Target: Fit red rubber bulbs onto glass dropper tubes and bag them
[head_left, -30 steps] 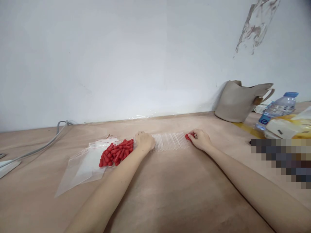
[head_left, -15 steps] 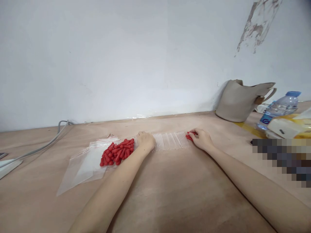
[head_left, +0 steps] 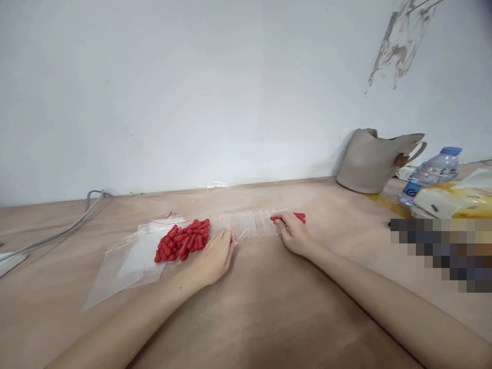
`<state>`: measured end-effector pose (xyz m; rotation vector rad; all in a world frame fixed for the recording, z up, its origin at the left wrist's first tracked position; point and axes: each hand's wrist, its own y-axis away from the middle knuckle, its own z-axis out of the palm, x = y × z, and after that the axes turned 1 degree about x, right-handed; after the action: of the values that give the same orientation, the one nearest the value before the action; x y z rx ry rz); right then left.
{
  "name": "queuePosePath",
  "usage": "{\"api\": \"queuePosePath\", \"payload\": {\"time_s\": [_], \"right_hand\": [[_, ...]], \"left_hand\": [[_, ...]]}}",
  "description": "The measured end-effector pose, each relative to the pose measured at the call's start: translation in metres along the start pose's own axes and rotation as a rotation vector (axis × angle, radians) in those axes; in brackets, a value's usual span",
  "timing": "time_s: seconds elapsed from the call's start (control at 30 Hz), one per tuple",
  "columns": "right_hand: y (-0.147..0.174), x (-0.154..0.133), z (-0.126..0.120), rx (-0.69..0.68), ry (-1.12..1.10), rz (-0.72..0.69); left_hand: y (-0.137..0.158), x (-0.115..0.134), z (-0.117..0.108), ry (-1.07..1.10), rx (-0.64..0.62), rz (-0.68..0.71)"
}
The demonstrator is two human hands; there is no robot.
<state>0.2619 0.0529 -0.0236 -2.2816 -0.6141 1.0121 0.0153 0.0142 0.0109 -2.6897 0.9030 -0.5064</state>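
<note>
A row of thin clear tubes (head_left: 249, 224) lies side by side on the table between my hands. At the left end of the row, my left hand (head_left: 220, 255) is closed in a pinch, with a slanted thin clear tube (head_left: 242, 235) at its fingertips. My right hand (head_left: 294, 234) is over the row's right end, its fingers closed on a red rubber bulb (head_left: 273, 218). Just behind that hand a few more red bulbs (head_left: 300, 217) lie on the table. A heap of red bulbs (head_left: 180, 240) sits left of the tubes, close to my left hand.
Clear zip bags (head_left: 126, 264) lie flat under and beside the heap. A grey cable (head_left: 73, 228) runs along the left. At the right stand a beige pitcher-shaped container (head_left: 371, 161), a water bottle (head_left: 432, 174) and a yellow-and-white package (head_left: 453, 201). A white wall (head_left: 230, 92) closes off the back.
My left hand has drawn back toward me from the tubes, a tube now at its fingertips. My right hand has moved left with a red bulb, leaving a few bulbs on the table.
</note>
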Motion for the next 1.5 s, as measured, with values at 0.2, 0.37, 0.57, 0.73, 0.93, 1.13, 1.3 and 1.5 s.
{"api": "queuePosePath", "payload": {"time_s": [0.2,0.37,0.57,0.73,0.93,1.13,1.3,1.5], "right_hand": [[0.014,-0.040,0.010,-0.228,-0.138,-0.038],[0.014,-0.041,0.009,-0.276,-0.168,-0.077],[0.013,-0.043,0.006,-0.310,-0.197,-0.119],[0.014,-0.044,0.004,-0.319,-0.216,-0.130],[0.013,-0.041,0.004,-0.322,-0.227,-0.093],[0.014,-0.040,0.003,-0.331,-0.238,-0.115],[0.017,-0.036,0.005,-0.329,-0.221,-0.160],[0.018,-0.034,0.007,-0.325,-0.204,-0.193]], "left_hand": [[0.009,-0.008,0.018,0.176,0.033,-0.041],[0.010,-0.007,0.017,0.210,0.067,0.043],[0.006,-0.009,0.017,0.224,0.060,0.093],[0.006,-0.012,0.020,0.238,0.046,0.109],[0.005,-0.010,0.018,0.228,0.037,0.163],[0.002,-0.009,0.020,0.194,0.041,0.158],[0.001,-0.009,0.020,0.227,0.024,0.182],[0.002,-0.009,0.021,0.259,0.018,0.207]]}}
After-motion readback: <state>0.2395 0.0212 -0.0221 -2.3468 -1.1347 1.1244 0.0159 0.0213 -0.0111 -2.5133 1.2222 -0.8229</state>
